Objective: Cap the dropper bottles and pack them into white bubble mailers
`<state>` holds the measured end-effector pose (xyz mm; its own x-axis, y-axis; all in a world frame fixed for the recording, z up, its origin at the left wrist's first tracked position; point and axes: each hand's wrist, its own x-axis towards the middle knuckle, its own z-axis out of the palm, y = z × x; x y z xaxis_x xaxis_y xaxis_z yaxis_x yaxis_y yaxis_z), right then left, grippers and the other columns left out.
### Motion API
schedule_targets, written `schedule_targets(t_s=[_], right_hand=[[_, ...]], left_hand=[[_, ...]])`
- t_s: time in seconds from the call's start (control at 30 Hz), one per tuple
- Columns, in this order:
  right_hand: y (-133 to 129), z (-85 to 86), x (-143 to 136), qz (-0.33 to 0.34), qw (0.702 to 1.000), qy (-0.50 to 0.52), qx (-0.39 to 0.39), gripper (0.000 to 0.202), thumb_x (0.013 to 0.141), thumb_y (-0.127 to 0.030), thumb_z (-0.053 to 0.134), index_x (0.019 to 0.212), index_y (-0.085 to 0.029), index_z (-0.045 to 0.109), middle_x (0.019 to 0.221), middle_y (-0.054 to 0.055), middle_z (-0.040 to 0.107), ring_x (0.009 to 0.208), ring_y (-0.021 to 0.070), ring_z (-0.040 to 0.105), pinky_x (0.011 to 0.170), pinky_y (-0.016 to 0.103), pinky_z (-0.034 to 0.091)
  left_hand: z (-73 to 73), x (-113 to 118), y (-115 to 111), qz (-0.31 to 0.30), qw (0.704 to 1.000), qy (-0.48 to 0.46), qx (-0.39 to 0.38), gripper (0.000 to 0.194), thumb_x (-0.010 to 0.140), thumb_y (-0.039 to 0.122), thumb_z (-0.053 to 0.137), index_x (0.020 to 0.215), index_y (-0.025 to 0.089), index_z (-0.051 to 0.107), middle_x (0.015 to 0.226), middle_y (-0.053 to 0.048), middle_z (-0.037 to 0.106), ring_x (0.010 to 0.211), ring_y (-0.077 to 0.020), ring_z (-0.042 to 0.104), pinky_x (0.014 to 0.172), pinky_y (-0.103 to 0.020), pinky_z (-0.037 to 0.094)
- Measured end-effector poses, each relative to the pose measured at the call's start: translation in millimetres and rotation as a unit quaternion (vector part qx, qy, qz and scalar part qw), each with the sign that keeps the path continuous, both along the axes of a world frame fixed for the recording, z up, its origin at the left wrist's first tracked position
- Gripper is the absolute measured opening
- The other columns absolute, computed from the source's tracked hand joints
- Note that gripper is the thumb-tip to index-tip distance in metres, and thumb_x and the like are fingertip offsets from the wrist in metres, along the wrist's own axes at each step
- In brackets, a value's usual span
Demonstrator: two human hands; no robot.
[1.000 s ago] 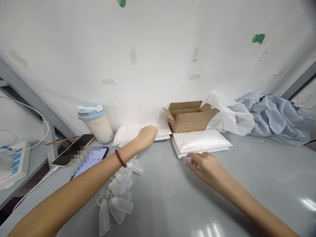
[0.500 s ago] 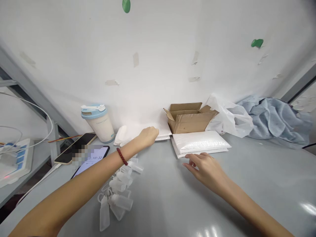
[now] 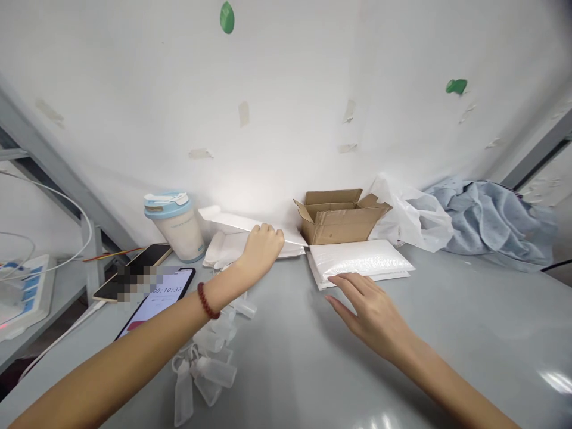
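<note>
My left hand (image 3: 263, 245) is closed on the near edge of a white padded envelope (image 3: 230, 221), whose left end tilts up off a stack of white envelopes (image 3: 230, 247). The fingertips are hidden behind the knuckles. My right hand (image 3: 364, 304) is open, thumb apart from the fingers, hovering at the front edge of a pile of puffed white padded envelopes (image 3: 361, 259); whether it touches them I cannot tell. Several small translucent plastic bottles (image 3: 217, 370) with looped caps lie below my left forearm, which partly covers them.
An open cardboard box (image 3: 344, 226) stands behind the puffed pile. To its right are a white plastic bag (image 3: 417, 214) and a blue cloth (image 3: 491, 220). At left stand a lidded cup (image 3: 179, 232), a phone showing a timer (image 3: 165, 298) and a dark phone (image 3: 134, 271).
The top envelope of the left stack has been raised at its left end by my left hand. My right hand's fingers have spread slightly. The whole view has shifted a little.
</note>
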<state>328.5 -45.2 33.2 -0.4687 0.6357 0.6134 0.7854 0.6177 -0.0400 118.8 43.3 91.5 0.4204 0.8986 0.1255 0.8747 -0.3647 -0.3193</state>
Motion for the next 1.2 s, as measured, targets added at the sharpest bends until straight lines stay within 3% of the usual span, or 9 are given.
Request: schedule_targets(t_s=[0.23,0.4,0.47,0.6,0.73,0.83,0.9,1.1,1.2], right_hand=[[-21.5,9.6,-16.2,0.076,0.995,-0.003,0.069,0.037,0.086,-0.011,0.049,0.122,-0.012,0.044,0.114,0.019,0.056,0.106,0.0294,0.053,0.084,0.046,0.049],[-25.6,-0.6,-26.5,0.053,0.993,-0.054,0.086,0.021,0.087,-0.003,0.037,0.096,-0.011,0.054,0.102,0.018,0.06,0.098,0.0284,0.056,0.079,0.043,0.05],[-20.2,-1.6,-22.3,0.029,0.995,-0.051,0.079,0.021,0.088,-0.002,0.034,0.089,-0.012,0.053,0.096,0.017,0.061,0.093,0.0264,0.057,0.073,0.039,0.051],[-12.5,4.0,-11.0,-0.002,0.995,-0.05,0.086,0.023,0.087,-0.001,0.034,0.08,-0.015,0.051,0.099,0.018,0.059,0.094,0.0268,0.054,0.072,0.039,0.048],[-16.6,7.4,-13.5,0.031,0.995,-0.043,0.088,0.021,0.083,0.002,0.037,0.077,-0.015,0.048,0.107,0.019,0.056,0.104,0.0298,0.05,0.078,0.045,0.046],[-23.0,6.6,-20.9,0.069,0.995,-0.062,0.019,0.023,0.071,0.001,0.042,0.086,-0.014,0.05,0.122,0.022,0.047,0.116,0.0355,0.042,0.085,0.053,0.042],[-27.5,6.0,-24.9,0.09,0.991,-0.088,-0.046,0.041,0.063,-0.005,0.047,0.103,-0.012,0.05,0.136,0.025,0.033,0.127,0.0417,0.029,0.09,0.062,0.035],[-37.9,5.5,-31.1,0.126,0.981,-0.089,-0.122,0.077,0.058,-0.02,0.055,0.13,-0.01,0.033,0.139,0.025,0.026,0.129,0.044,0.02,0.095,0.065,0.027],[-38.3,2.0,-32.3,0.121,0.985,-0.072,-0.098,0.076,0.059,-0.017,0.055,0.131,-0.012,0.032,0.129,0.022,0.036,0.12,0.0402,0.033,0.092,0.062,0.033]], left_hand=[[-24.0,2.0,-101.9,-0.139,0.972,-0.027,0.186,0.035,0.084,0.004,0.041,0.114,0.01,0.057,0.114,-0.021,0.062,0.103,-0.032,0.059,0.082,-0.043,0.046],[-37.3,-4.8,-120.0,-0.299,0.928,-0.122,0.188,0.023,0.089,0.015,0.046,0.104,0.019,0.062,0.112,-0.011,0.067,0.108,-0.0278,0.058,0.09,-0.044,0.043],[-29.2,-20.8,-110.6,-0.267,0.935,-0.183,0.145,0.022,0.09,0.026,0.048,0.108,0.024,0.061,0.112,-0.006,0.067,0.11,-0.0275,0.056,0.093,-0.048,0.041],[-11.2,-61.4,-89.2,-0.022,0.913,-0.385,0.131,0.032,0.09,0.033,0.045,0.113,0.017,0.061,0.12,-0.012,0.062,0.118,-0.0306,0.05,0.098,-0.05,0.037],[-8.1,-82.6,-84.4,0.141,0.741,-0.638,-0.155,0.045,0.082,0.042,0.054,0.117,0.014,0.058,0.109,-0.012,0.068,0.097,-0.0287,0.064,0.08,-0.04,0.051],[-14.1,-78.8,-91.8,0.124,0.61,-0.716,-0.317,0.038,0.078,0.039,0.06,0.105,0.013,0.065,0.093,-0.01,0.073,0.08,-0.0247,0.068,0.07,-0.035,0.053],[-19.3,-70.0,-99.0,0.102,0.576,-0.733,-0.346,0.033,0.075,0.035,0.064,0.099,0.014,0.067,0.09,-0.008,0.073,0.076,-0.0226,0.068,0.071,-0.034,0.052],[-31.6,-44.5,-118.5,-0.006,0.554,-0.685,-0.472,0.026,0.077,0.033,0.063,0.093,0.013,0.067,0.083,-0.005,0.071,0.078,-0.0211,0.065,0.073,-0.031,0.05],[-36.7,-43.2,-119.9,0.006,0.602,-0.66,-0.449,0.02,0.079,0.032,0.059,0.081,0.013,0.066,0.073,-0.002,0.068,0.067,-0.0171,0.063,0.06,-0.025,0.048]])
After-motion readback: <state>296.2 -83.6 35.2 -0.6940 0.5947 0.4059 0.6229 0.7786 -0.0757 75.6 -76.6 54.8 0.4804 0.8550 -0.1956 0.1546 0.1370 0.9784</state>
